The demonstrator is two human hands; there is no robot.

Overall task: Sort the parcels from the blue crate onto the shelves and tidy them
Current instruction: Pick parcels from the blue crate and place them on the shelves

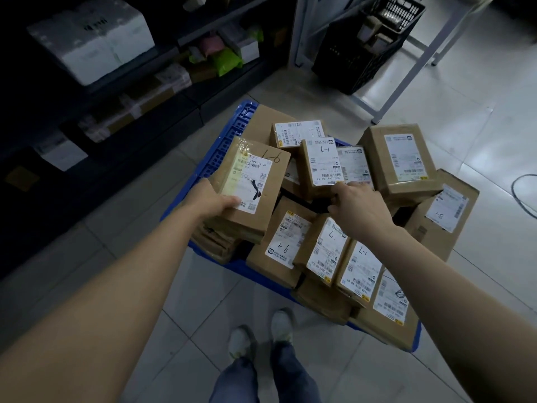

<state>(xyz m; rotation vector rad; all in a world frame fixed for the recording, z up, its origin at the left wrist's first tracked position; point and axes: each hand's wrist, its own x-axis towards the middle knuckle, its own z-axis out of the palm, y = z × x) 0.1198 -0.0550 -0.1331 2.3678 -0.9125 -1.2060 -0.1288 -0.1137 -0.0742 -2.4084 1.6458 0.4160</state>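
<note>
A blue crate point(223, 141) on the floor is heaped with several brown cardboard parcels bearing white labels. My left hand point(213, 200) grips the near end of a flat parcel marked 9-1 point(261, 184) at the crate's left side, thumb on its label. My right hand point(359, 206) reaches into the middle of the pile, fingertips touching the near edge of an upright parcel marked 1-7 point(321, 164); whether it grips it is unclear. A big parcel point(401, 161) lies at the right, and more labelled parcels point(331, 251) lie along the front.
Dark shelves point(145, 112) on the left hold white boxes point(96, 39), taped parcels and green bags point(226, 61). A black crate point(366, 45) stands under a white metal frame point(406, 74) at the back. A cable point(520, 193) lies on the tiled floor at right. My feet point(261, 335) are below.
</note>
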